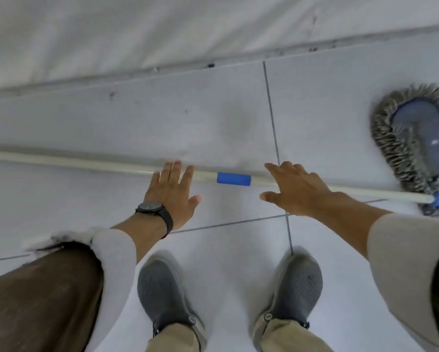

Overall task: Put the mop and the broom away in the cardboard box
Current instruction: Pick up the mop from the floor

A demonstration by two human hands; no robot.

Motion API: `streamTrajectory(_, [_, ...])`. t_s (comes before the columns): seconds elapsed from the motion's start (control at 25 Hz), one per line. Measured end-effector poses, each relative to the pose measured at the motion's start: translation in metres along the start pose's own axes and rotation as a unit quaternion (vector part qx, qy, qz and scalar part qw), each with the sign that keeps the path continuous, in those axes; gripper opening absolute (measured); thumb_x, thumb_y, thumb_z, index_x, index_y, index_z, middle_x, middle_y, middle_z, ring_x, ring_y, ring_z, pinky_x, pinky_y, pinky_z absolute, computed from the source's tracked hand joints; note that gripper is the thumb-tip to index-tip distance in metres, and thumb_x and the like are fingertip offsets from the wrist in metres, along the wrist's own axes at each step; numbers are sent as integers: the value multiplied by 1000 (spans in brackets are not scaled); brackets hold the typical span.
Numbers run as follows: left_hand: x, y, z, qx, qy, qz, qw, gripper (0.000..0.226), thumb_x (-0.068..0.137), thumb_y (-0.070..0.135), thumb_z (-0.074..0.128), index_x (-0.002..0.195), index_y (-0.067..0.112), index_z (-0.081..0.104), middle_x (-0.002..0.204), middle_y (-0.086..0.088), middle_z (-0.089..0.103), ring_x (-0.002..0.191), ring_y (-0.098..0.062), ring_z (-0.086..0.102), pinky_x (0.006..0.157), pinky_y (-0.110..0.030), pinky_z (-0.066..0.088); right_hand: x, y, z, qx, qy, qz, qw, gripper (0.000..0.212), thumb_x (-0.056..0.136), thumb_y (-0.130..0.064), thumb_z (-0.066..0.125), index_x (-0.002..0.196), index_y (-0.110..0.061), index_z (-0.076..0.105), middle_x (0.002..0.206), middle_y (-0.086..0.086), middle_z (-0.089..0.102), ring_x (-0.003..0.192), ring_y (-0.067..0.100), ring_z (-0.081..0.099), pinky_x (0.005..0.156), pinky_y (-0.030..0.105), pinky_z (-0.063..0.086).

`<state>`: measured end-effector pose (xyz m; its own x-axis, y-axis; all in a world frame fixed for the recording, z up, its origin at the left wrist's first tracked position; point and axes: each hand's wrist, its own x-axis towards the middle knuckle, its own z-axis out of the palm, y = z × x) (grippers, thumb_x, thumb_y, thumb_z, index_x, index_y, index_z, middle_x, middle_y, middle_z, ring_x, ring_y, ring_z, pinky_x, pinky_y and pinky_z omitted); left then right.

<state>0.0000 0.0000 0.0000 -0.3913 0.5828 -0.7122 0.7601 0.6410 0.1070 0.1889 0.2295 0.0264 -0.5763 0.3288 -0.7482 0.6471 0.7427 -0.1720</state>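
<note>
A mop lies flat on the grey tiled floor. Its long white handle [68,162] runs from the left edge to the right, with a blue sleeve [233,179] near the middle. The mop head [416,141], blue with grey fringe, rests at the far right. My left hand [172,190], wearing a black watch, hovers over the handle left of the blue sleeve, fingers spread. My right hand [297,191] is spread over the handle right of the sleeve. Neither hand grips the handle. No broom or cardboard box is in view.
A white wall [162,29] meets the floor just beyond the mop, along a dark dirty joint. My two grey shoes [162,290] stand close behind the handle. A brown shape [40,295] fills the lower left corner.
</note>
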Motion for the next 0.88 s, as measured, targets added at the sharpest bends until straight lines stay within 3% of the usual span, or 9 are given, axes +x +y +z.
streamTrajectory(0.04, [13, -1, 14, 27, 21, 18, 999, 74, 99, 52, 31, 159, 22, 1, 169, -12, 0, 155, -30, -5, 124, -50, 4, 13, 2, 12, -22, -9, -2, 1000, 70, 93, -63, 51, 150, -27, 33, 139, 7, 50, 127, 31, 48, 100, 53, 44])
streamTrajectory(0.12, [37, -8, 40, 49, 71, 48, 995, 66, 99, 49, 31, 157, 21, 16, 160, -14, 27, 150, -34, 17, 122, -55, 9, 37, 7, 36, -32, -11, 9, 999, 55, 94, -66, 45, 132, -25, 49, 123, 5, 57, 115, 30, 53, 96, 53, 44])
streamTrajectory(0.2, [52, -12, 52, 39, 145, 67, 986, 52, 97, 44, 36, 142, 19, 43, 126, -11, 53, 121, -35, 44, 114, -55, 23, 50, 13, 50, -1, -16, 24, 1000, 46, 95, -68, 38, 107, -25, 49, 101, 2, 60, 94, 27, 56, 87, 49, 46])
streamTrajectory(0.36, [29, -17, 48, 0, 181, 60, 982, 36, 97, 41, 39, 112, 15, 59, 96, -8, 55, 88, -30, 46, 85, -43, 36, 30, 10, 49, -14, -27, -13, 999, 46, 99, -65, 30, 93, -21, 43, 75, -4, 53, 65, 16, 50, 69, 40, 38])
streamTrajectory(0.52, [-58, -22, -11, 0, 193, 62, 979, 40, 96, 43, 34, 104, 15, 60, 89, -6, 54, 82, -29, 43, 79, -44, 35, -39, -21, -4, -28, -18, -49, 998, 49, 100, -63, 26, 91, -18, 43, 76, -2, 57, 64, 16, 51, 65, 38, 33])
streamTrajectory(0.68, [-177, -37, -129, -8, 213, 60, 975, 44, 97, 45, 29, 108, 16, 60, 92, -5, 53, 84, -29, 44, 84, -44, 36, -149, -76, -108, -47, 5, -51, 998, 47, 100, -63, 26, 93, -19, 42, 79, -4, 55, 71, 23, 52, 71, 40, 35])
streamTrajectory(0.76, [-237, -40, -189, -19, 247, 34, 968, 45, 96, 46, 31, 117, 17, 59, 106, -9, 54, 98, -34, 48, 101, -49, 33, -206, -104, -164, -47, 58, -61, 995, 47, 100, -62, 26, 93, -19, 43, 80, -3, 55, 72, 26, 54, 71, 40, 35])
streamTrajectory(0.8, [-284, -39, -228, -45, 282, -1, 958, 47, 96, 48, 34, 126, 19, 55, 122, -13, 52, 115, -38, 46, 115, -53, 22, -250, -125, -201, -45, 83, -65, 993, 47, 100, -62, 27, 92, -19, 43, 81, -1, 57, 72, 26, 54, 71, 41, 36])
streamTrajectory(0.88, [-359, -35, -290, -182, 333, -148, 913, 67, 93, 56, 39, 151, 21, 32, 159, -21, 22, 148, -41, 15, 122, -53, -5, -316, -160, -256, -38, 129, -83, 988, 47, 99, -63, 27, 91, -19, 42, 83, 2, 60, 72, 28, 54, 71, 41, 37])
